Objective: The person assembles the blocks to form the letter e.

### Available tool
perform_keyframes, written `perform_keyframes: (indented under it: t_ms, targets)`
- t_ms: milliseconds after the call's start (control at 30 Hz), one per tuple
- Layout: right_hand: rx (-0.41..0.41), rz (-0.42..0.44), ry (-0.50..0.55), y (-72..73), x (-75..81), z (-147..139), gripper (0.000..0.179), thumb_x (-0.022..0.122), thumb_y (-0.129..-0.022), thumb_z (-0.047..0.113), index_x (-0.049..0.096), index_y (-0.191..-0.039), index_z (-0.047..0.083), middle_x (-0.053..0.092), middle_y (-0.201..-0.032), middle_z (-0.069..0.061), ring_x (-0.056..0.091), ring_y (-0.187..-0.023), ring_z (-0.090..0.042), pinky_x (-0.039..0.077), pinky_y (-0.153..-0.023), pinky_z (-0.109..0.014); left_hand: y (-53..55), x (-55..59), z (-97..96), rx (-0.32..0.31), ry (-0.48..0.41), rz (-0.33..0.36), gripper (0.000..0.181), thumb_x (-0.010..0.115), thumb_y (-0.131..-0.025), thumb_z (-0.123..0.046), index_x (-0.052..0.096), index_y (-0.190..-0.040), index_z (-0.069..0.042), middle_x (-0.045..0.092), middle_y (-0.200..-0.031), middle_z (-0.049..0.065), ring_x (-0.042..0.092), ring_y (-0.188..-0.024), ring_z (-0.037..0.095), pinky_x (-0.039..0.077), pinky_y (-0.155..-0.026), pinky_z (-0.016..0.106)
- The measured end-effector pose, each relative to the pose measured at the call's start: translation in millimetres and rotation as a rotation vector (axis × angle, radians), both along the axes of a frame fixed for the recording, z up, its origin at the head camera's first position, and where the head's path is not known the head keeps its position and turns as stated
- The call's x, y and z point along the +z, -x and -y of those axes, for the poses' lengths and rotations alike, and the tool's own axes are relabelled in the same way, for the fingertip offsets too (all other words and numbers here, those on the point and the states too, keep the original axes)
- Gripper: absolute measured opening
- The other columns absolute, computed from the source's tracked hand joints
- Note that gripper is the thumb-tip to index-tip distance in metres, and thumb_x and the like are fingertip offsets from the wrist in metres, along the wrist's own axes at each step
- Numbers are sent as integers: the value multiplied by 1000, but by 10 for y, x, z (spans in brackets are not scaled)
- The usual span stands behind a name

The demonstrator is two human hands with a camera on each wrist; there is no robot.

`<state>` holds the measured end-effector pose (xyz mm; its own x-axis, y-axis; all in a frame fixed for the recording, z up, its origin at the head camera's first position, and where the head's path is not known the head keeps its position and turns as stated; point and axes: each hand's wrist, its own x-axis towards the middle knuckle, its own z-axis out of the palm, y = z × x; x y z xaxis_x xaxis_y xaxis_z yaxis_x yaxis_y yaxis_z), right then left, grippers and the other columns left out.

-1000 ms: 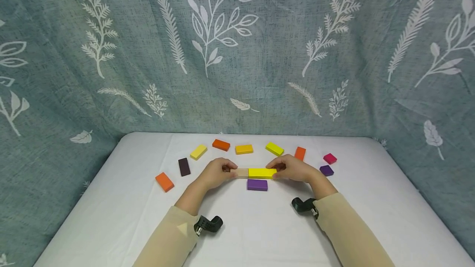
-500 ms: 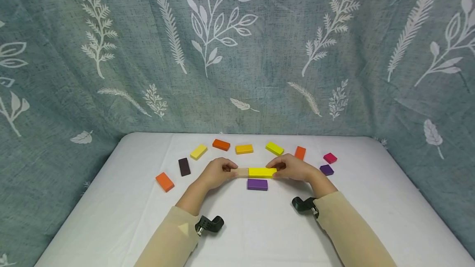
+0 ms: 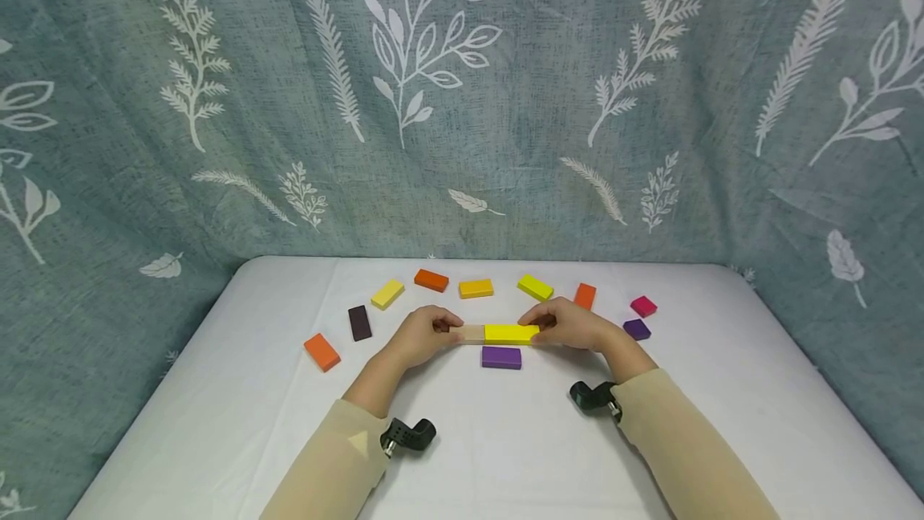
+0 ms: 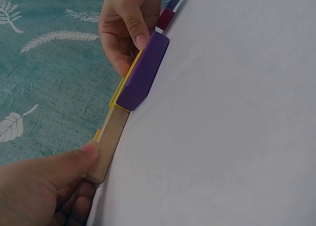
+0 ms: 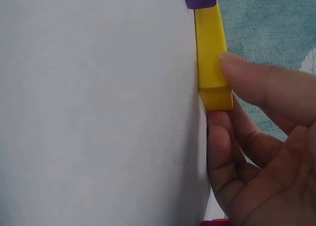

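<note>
My left hand (image 3: 421, 338) pinches a plain wooden block (image 3: 472, 335) near its outer end, thumb on the near side. From the other side my right hand (image 3: 570, 326) holds a bright yellow block (image 3: 508, 335) between thumb and fingers. The two blocks lie end to end in one line on the white cloth, and their ends meet in the left wrist view. Just in front of the yellow block is a purple block (image 3: 501, 358). In the right wrist view the thumb presses the yellow block's (image 5: 211, 51) long side, with curled fingers by its end.
Several loose blocks arc round behind the hands, among them an orange block (image 3: 322, 352), a dark brown block (image 3: 359, 323), a yellow-green block (image 3: 535, 287) and a crimson block (image 3: 643, 306). A dark purple block (image 3: 637, 330) lies beyond the right forearm. A patterned curtain (image 3: 520, 103) hangs behind the table.
</note>
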<state>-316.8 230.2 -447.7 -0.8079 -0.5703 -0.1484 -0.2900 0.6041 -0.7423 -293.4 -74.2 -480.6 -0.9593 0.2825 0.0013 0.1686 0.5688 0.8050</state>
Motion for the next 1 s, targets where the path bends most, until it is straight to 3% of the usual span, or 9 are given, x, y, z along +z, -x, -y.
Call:
perform_keyframes:
  t_ms: [300,467,800,1000]
  targets:
    - [-4,-1,20,-23,15,8,30,72,-92,5,70,-122,3,68,-115,-11,56,-93,-23,50,-85,-36,-10,21,11,4,3,9,13,75,-92,-20,76,-104,-16,63,-95,-1,55,-87,17,48,-81,34]
    - [-36,-35,23,-16,14,-83,28,69,-95,11,70,-122,4,68,-118,-10,60,-102,-23,51,-90,-37,-17,48,3,-8,12,0,14,76,-92,-19,76,-105,-15,63,-94,-1,55,-86,16,48,-80,33]
    - [-272,-107,21,173,133,-176,25,64,-100,18,70,-119,4,68,-112,-9,61,-105,-27,51,-90,-41,-3,37,4,-9,11,-6,15,76,-91,-20,76,-105,-15,63,-94,-1,55,-85,16,48,-79,34]
    - [-411,-115,35,332,109,-91,26,61,-101,16,68,-122,2,67,-113,-14,61,-103,-29,52,-89,-42,11,16,12,-9,-1,2,14,76,-91,-20,76,-105,-16,63,-95,-1,55,-86,16,48,-80,33]
